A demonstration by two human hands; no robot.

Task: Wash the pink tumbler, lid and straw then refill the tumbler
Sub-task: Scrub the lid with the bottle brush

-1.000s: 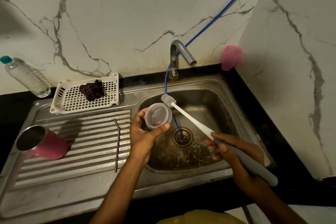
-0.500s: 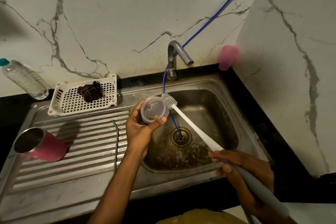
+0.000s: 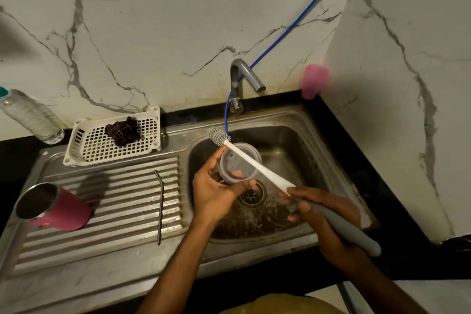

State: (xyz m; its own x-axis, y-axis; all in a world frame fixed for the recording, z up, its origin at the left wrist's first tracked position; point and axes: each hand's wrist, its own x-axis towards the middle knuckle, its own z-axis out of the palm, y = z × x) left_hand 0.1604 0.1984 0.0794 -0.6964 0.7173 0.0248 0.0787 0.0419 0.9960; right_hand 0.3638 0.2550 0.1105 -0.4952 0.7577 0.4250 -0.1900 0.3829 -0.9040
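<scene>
We've got the clear lid point(image 3: 242, 171) gripped in our left hand point(image 3: 216, 191) over the sink point(image 3: 293, 135). Our right hand point(image 3: 323, 214) is wrapped round the bottle brush point(image 3: 267, 173) handle, with the shaft crossing the lid. The pink tumbler point(image 3: 63, 211) lies sideways on the drainboard point(image 3: 114, 211), and the straw point(image 3: 161, 206) is nearby.

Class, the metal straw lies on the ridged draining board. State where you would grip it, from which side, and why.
Pinch the straw on its long straight shaft, near the middle, coming from above. It lies flat across the ridges of the draining board, bent tip at the far end, so a finger and thumb on either side can likely dip into a groove beneath it.
</scene>
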